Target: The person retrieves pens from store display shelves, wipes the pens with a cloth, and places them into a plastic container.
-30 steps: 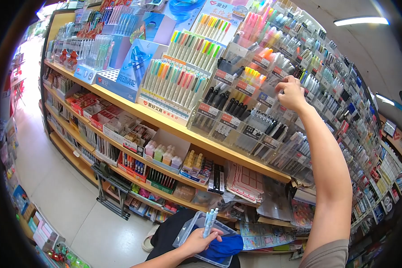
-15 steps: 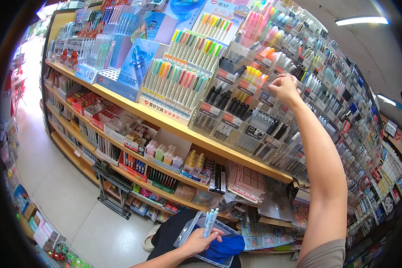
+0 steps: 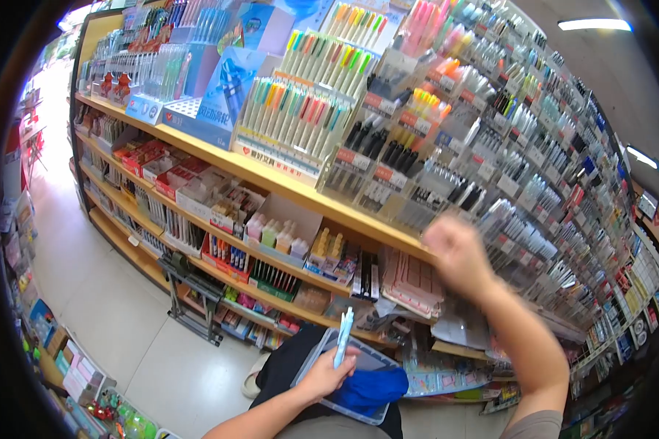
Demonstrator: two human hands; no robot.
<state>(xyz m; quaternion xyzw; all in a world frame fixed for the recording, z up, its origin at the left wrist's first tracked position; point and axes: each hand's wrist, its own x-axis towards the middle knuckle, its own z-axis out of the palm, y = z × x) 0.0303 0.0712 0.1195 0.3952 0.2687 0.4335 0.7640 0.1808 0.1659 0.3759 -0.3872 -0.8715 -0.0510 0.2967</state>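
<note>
Head view: right hand (image 3: 458, 252) lowered from pen rack (image 3: 485, 170) (2 o'clock) to between 3 and 4 o'clock; rack contact judged broken; blurred, grip cannot be told. Light-blue pen (image 3: 343, 336) pinched in left hand (image 3: 331, 372), 6 o'clock, over plastic tub (image 3: 373, 354).

1. The floor (image 3: 88, 307) has large, pale, glossy tiles with thin joint lines, forming an aisle on the left.
2. A long shelving unit (image 3: 300, 186) runs beside it, with light wooden shelf edges in several tiers and a dark end frame.
3. A dark metal folding frame (image 3: 198, 293) stands on the tiles, against the lower shelves.
4. At the far left, a bright opening (image 3: 58, 66) is washed out by strong light; its details cannot be told.
5. The ceiling (image 3: 589, 55) looks grey, with one lit tube lamp (image 3: 594, 24) and another lamp (image 3: 642, 156) lower down at right.
</note>
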